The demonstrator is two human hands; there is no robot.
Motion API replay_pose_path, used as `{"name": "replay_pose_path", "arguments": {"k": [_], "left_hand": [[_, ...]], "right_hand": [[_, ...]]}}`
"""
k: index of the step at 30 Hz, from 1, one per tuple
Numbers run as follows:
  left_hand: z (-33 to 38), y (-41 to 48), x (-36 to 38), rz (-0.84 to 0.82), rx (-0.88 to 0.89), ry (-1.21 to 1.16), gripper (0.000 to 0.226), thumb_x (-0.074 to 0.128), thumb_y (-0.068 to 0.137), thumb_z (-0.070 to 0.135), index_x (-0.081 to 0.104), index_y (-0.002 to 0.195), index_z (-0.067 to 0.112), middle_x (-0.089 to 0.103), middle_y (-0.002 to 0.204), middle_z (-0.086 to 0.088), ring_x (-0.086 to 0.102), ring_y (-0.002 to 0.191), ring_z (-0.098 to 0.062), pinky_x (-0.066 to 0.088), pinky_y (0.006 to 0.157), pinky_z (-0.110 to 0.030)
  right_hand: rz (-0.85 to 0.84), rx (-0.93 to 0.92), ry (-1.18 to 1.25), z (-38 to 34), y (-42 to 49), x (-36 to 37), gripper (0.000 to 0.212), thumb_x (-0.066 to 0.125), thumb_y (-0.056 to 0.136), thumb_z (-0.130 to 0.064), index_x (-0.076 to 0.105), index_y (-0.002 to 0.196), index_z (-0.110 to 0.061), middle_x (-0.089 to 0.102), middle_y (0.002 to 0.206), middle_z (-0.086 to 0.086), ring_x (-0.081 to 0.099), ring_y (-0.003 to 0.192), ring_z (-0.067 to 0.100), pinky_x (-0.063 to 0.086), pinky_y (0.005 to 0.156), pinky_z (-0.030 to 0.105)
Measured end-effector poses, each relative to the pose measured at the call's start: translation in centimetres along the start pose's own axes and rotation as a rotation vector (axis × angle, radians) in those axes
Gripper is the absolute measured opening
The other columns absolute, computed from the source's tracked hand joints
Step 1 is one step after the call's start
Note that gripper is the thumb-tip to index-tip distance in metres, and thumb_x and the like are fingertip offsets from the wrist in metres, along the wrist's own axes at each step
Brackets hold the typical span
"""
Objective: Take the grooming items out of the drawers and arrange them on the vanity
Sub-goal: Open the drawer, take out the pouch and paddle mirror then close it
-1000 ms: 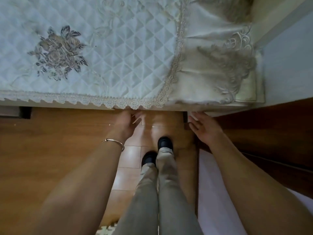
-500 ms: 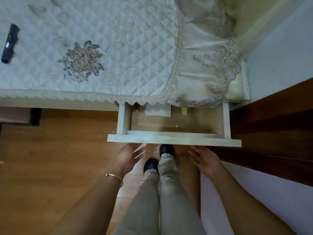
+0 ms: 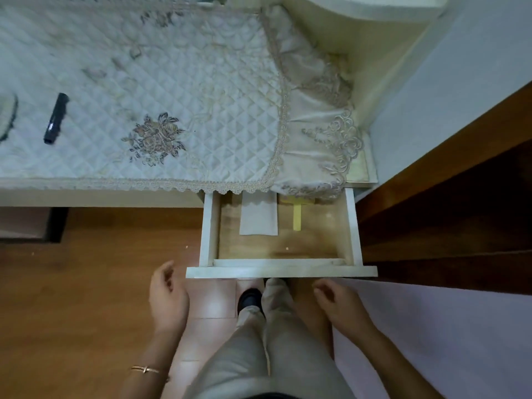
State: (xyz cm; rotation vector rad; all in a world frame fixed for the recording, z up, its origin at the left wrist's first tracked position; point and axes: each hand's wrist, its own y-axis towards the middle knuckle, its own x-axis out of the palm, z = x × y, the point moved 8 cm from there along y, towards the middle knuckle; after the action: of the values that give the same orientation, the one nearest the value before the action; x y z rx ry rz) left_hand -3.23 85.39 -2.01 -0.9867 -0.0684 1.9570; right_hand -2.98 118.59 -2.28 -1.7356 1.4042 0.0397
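Note:
A cream drawer [image 3: 280,271] stands pulled out from under the vanity [image 3: 95,197]. Inside lie a flat pale packet [image 3: 258,216] and a yellow comb-like item [image 3: 297,216], both partly hidden under the lace cloth edge. A black tube [image 3: 55,118] lies on the quilted cloth [image 3: 172,90] at the left. My left hand [image 3: 168,298] hangs just left of the drawer front, fingers loosely curled, holding nothing. My right hand [image 3: 336,303] hovers below the drawer front, also loosely curled and holding nothing.
A dark wooden bed frame [image 3: 449,203] and pale mattress [image 3: 431,335] close in on the right. My legs and black shoe [image 3: 250,298] stand under the drawer. A round dark-rimmed object [image 3: 7,116] sits at the far left of the vanity.
The drawer has slid out much farther, showing the packet and yellow item. Both hands have come off the drawer front and drawn back.

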Motion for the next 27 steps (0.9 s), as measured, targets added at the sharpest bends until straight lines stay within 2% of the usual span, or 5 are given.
{"name": "replay_pose_path", "arguments": {"k": [3,8,15,21,27], "left_hand": [[6.6,-1.4,0.5,-0.159,0.506,0.204,0.029,0.045,0.094,0.014,0.054,0.120,0.006,0.056,0.125,-0.012,0.048,0.119,-0.026,0.036,0.102,-0.035],[6.8,-2.8,5.8,-0.493,0.720,0.717,0.046,0.030,0.091,0.046,0.060,0.114,0.019,0.066,0.112,-0.001,0.058,0.103,-0.020,0.047,0.090,-0.034],[5.5,-3.2,5.4,-0.475,0.605,0.572,0.029,0.043,0.094,0.029,0.061,0.114,0.019,0.064,0.115,0.003,0.055,0.109,-0.017,0.042,0.094,-0.033],[4.6,-4.6,5.3,-0.503,0.658,0.686,0.026,0.036,0.089,0.031,0.053,0.072,0.022,0.060,0.079,0.007,0.056,0.078,-0.019,0.043,0.065,-0.031],[3.5,-5.2,5.4,-0.510,0.595,0.700,0.033,0.039,0.092,0.036,0.056,0.072,0.016,0.054,0.070,0.005,0.057,0.074,-0.018,0.043,0.061,-0.032]], "right_hand": [[0.208,-0.209,-0.143,-2.3,-0.3,-3.0,0.021,0.055,0.089,-0.012,0.063,0.109,-0.013,0.063,0.105,0.002,0.057,0.101,0.017,0.047,0.086,0.026],[0.220,-0.155,-0.315,-2.0,1.2,-4.0,0.031,0.051,0.091,-0.022,0.058,0.119,-0.013,0.059,0.122,0.006,0.047,0.116,0.020,0.039,0.095,0.031],[0.235,-0.120,-0.297,-2.0,0.5,-3.9,0.025,0.049,0.091,-0.023,0.065,0.107,-0.010,0.065,0.109,0.006,0.053,0.104,0.020,0.044,0.088,0.033],[0.191,-0.119,-0.345,-0.6,-1.0,-2.9,0.023,0.049,0.091,-0.024,0.067,0.085,-0.011,0.053,0.077,-0.002,0.049,0.080,0.014,0.034,0.060,0.018],[0.165,-0.104,-0.361,0.3,-1.8,-2.2,0.018,0.053,0.089,-0.027,0.053,0.071,-0.024,0.051,0.073,-0.004,0.043,0.066,0.001,0.030,0.056,0.013]]}}
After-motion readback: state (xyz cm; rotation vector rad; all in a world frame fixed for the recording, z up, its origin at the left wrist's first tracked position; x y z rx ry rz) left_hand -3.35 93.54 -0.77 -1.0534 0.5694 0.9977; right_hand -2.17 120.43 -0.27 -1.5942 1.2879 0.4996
